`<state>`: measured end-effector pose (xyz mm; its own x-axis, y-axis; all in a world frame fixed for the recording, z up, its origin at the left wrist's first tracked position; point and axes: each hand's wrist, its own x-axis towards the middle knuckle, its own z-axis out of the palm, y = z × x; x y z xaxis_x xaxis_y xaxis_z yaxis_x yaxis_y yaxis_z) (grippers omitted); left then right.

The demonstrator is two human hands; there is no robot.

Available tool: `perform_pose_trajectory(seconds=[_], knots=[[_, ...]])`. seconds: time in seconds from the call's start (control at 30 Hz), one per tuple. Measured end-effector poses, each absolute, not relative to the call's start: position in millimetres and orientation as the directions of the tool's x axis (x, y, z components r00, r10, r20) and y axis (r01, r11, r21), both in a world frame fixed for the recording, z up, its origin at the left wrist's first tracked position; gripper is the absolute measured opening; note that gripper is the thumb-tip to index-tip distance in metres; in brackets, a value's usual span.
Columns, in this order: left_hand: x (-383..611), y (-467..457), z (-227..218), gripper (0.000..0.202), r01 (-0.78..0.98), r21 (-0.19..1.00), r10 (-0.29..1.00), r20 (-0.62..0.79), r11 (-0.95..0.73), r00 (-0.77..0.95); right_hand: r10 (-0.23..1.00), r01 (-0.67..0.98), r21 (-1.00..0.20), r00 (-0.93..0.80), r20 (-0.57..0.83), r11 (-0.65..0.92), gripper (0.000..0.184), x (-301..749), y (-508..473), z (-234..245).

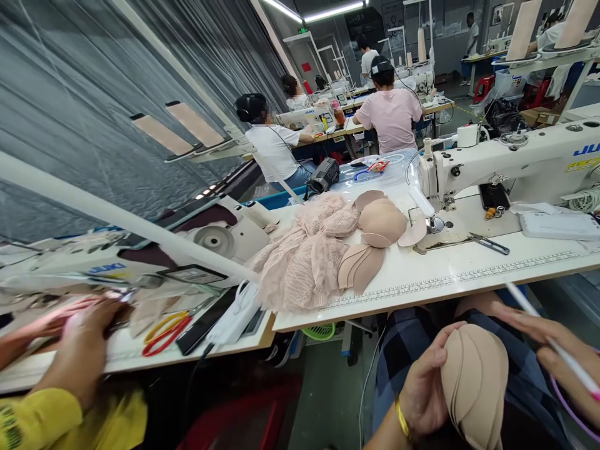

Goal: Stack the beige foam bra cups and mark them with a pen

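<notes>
My left hand [424,390] is closed around a fanned stack of beige bra cups [480,375] above my lap, thumb on the near face. To its right, my right hand [534,326] grips a slim white pen-like stick [572,365] with a pink end. Ahead on the sewing table [300,320] lies a pile of pale pink lace bra pieces [304,269]. Beside the lace are more beige cups [382,222] and a smaller fanned stack [360,267].
A white JUKI sewing machine [520,156] stands at right, with thread snips [490,244] and a phone [494,195] nearby. On the left, a co-worker's hands [89,331] work near red-and-yellow-handled scissors [166,331]. A slanted white pole [117,209] crosses the left side.
</notes>
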<state>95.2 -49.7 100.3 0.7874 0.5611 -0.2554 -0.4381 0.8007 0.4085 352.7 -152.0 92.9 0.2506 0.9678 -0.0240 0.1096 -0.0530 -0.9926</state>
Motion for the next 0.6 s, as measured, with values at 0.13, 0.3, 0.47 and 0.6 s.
perform_pose_trajectory(seconds=[0.13, 0.3, 0.47, 0.6], knots=[[99.6, -57.3, 100.9, 0.052, -0.408, 0.418, 0.536, -0.259, 0.812, 0.803, 0.952, -0.220, -0.970, 0.261, -0.158, -0.101, 0.057, 297.4, -123.4, 81.7], [84.4, -62.4, 97.6, 0.057, -0.417, 0.454, 0.569, -0.276, 0.787, 0.774, 0.882, -0.522, -0.852, 0.378, -0.281, -0.047, 0.052, 268.8, -111.4, 84.2], [80.2, -62.0, 98.3, 0.073, -0.420, 0.455, 0.579, -0.299, 0.785, 0.758, 0.875, -0.494, -0.869, 0.405, -0.265, -0.034, 0.047, 264.4, -109.6, 83.9], [87.6, -60.1, 99.8, 0.062, -0.436, 0.435, 0.585, -0.305, 0.788, 0.752, 0.863, -0.441, -0.897, 0.443, -0.245, -0.028, 0.045, 266.0, -110.5, 78.2]])
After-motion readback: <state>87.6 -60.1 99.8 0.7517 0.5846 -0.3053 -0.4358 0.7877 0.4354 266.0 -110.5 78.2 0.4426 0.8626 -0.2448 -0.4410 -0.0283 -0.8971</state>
